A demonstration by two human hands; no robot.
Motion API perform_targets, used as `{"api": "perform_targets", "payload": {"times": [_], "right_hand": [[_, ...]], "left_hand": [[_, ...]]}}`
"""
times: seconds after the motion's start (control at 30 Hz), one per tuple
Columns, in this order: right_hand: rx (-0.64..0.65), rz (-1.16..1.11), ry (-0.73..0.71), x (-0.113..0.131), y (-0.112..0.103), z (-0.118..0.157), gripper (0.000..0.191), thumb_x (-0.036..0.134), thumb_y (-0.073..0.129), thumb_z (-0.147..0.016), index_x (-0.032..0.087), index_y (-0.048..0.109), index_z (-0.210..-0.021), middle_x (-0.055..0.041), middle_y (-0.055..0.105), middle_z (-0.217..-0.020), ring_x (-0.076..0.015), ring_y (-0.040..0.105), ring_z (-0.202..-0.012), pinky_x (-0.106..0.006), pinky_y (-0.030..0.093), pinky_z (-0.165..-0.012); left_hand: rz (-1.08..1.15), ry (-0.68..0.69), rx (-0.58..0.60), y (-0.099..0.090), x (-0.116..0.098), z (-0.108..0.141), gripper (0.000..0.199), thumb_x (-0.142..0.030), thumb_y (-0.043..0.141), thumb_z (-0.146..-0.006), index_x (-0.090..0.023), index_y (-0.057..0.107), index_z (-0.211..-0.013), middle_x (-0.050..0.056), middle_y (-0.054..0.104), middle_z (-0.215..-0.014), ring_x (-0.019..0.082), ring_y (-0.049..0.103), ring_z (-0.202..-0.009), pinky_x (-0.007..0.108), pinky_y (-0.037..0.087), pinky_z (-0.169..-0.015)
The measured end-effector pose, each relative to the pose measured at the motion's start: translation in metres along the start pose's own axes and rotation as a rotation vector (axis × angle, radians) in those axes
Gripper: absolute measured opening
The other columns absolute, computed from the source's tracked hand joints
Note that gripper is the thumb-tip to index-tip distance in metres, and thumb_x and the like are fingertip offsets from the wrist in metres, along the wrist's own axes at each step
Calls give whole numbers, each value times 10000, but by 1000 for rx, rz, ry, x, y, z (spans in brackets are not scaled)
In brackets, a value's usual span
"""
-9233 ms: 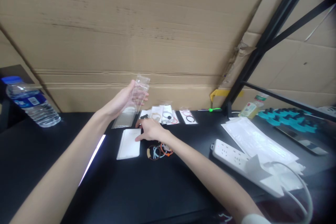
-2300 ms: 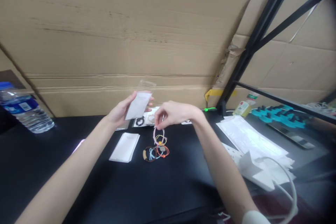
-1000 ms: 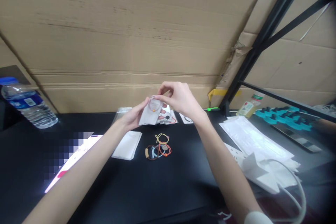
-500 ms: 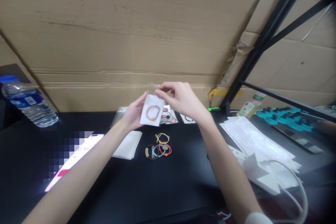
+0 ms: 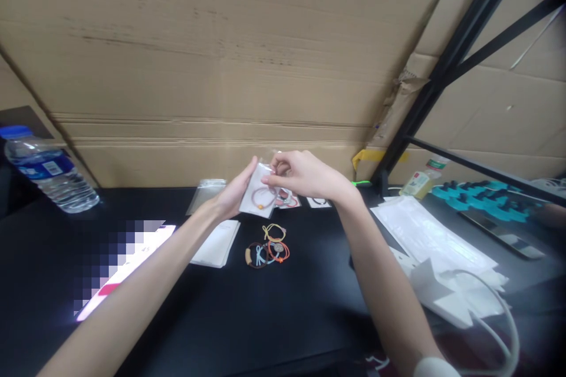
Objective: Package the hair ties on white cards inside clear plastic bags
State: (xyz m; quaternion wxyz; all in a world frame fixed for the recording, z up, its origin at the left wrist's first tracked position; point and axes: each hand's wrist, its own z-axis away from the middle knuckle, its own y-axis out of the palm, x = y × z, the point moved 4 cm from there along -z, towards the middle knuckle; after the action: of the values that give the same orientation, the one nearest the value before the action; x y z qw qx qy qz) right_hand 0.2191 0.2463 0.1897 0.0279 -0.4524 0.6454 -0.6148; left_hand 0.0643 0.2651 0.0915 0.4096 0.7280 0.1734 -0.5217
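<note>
My left hand (image 5: pixel 234 194) grips a clear plastic bag (image 5: pixel 252 203) from its left side. Inside the bag is a white card with a pinkish bracelet (image 5: pixel 255 189) that carries an orange bead. The fingers of my right hand (image 5: pixel 298 172) pinch at the bag's upper right edge; the fingertips partly cover it. Below the hands, several loose cord bracelets (image 5: pixel 278 251) in brown, light blue, orange and yellow lie in a small heap on the black table. A stack of white cards (image 5: pixel 216 245) rests left of them, partly behind my left forearm.
Clear bags (image 5: pixel 207 191) and bagged bracelets (image 5: pixel 289 198) lie behind the hands, with another carded bracelet (image 5: pixel 318 202) farther right. A water bottle (image 5: pixel 50 171) stands left, near a lit phone (image 5: pixel 128 271). White packets (image 5: pixel 428 230), a cable and a black rack post (image 5: pixel 435 76) are right.
The bag with the card has tilted and come slightly lower. My right hand has moved down, its fingers now over the bag's upper right part.
</note>
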Motion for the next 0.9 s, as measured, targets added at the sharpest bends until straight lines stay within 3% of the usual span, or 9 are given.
{"api": "perform_targets", "payload": {"times": [0.13, 0.3, 0.57, 0.77, 0.9], "right_hand": [[75, -21, -11, 0, 4, 0, 301, 501, 677, -986, 216, 625, -901, -7, 790, -763, -155, 704, -613, -282, 492, -637], [108, -127, 0, -3, 5, 0, 263, 448, 609, -1048, 218, 594, -920, -16, 833, -880, -119, 681, -526, -268, 523, -599], [87, -142, -8, -1, 6, -1, 226, 423, 642, -1025, 199, 662, -1001, -13, 835, -891, -111, 653, -488, -271, 529, -596], [101, -84, -38, 0, 8, -3, 312, 497, 662, -991, 203, 751, -932, -3, 785, -777, -141, 691, -581, -274, 509, -617], [136, -124, -58, 0, 9, -4, 319, 503, 669, -983, 211, 769, -903, -8, 790, -806, -145, 698, -614, -271, 520, -612]], "left_hand": [[-9, -8, -4, 6, 3, 0, 617, -678, 450, -1065, -132, 735, -1096, 140, 809, -937, 247, 791, -847, 306, 601, -747], [48, -30, 106, 11, 7, 0, 669, -734, 395, -1051, -152, 678, -880, 171, 796, -993, 284, 794, -944, 391, 628, -873], [77, -37, 114, 2, 14, -5, 717, -733, 380, -1053, -127, 676, -1295, 191, 801, -1033, 303, 807, -909, 437, 638, -887], [56, -29, 84, 2, 15, -5, 728, -764, 405, -1029, -143, 700, -1266, 194, 800, -1042, 321, 801, -952, 443, 634, -897], [77, -7, 92, 5, 12, -3, 665, -754, 424, -1029, -161, 717, -1095, 188, 790, -1038, 324, 791, -997, 456, 631, -907]]}}
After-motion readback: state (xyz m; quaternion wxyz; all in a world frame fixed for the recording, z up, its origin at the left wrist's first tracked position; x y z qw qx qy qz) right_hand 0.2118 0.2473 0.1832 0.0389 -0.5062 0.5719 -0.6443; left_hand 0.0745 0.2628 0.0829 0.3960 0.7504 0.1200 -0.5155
